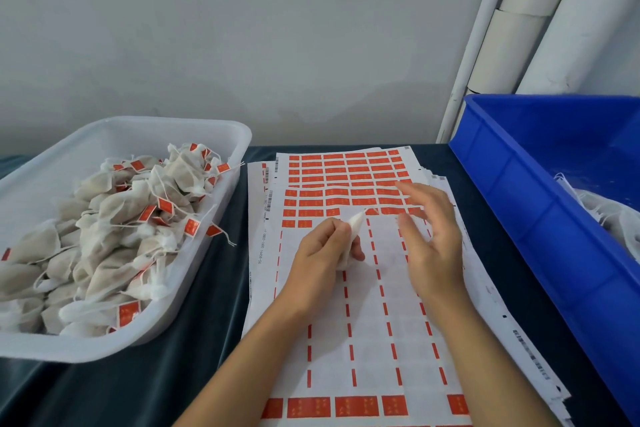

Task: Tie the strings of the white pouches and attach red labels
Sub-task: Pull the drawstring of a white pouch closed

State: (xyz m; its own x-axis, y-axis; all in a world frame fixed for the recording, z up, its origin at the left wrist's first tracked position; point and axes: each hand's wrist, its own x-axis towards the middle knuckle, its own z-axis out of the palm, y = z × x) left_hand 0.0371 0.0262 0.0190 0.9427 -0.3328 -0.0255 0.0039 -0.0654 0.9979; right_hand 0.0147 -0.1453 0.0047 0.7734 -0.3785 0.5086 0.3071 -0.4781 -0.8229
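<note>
My left hand (323,246) grips a small white pouch (353,229), whose top sticks up between the fingers. My right hand (427,229) hovers just to the right of it with fingers spread and slightly blurred, holding nothing that I can make out. Both hands are above the label sheet (367,322), which lies in the middle of the table. Rows of red labels (346,180) fill its far part, and another row runs along the near edge. The sheet's middle is stripped down to white backing with red dashes.
A white tray (194,135) on the left holds several tied pouches with red labels. A blue bin (519,184) on the right holds white pouches in its near right corner. More sheets lie under the top one on a dark cloth. White pipes rise at the back right.
</note>
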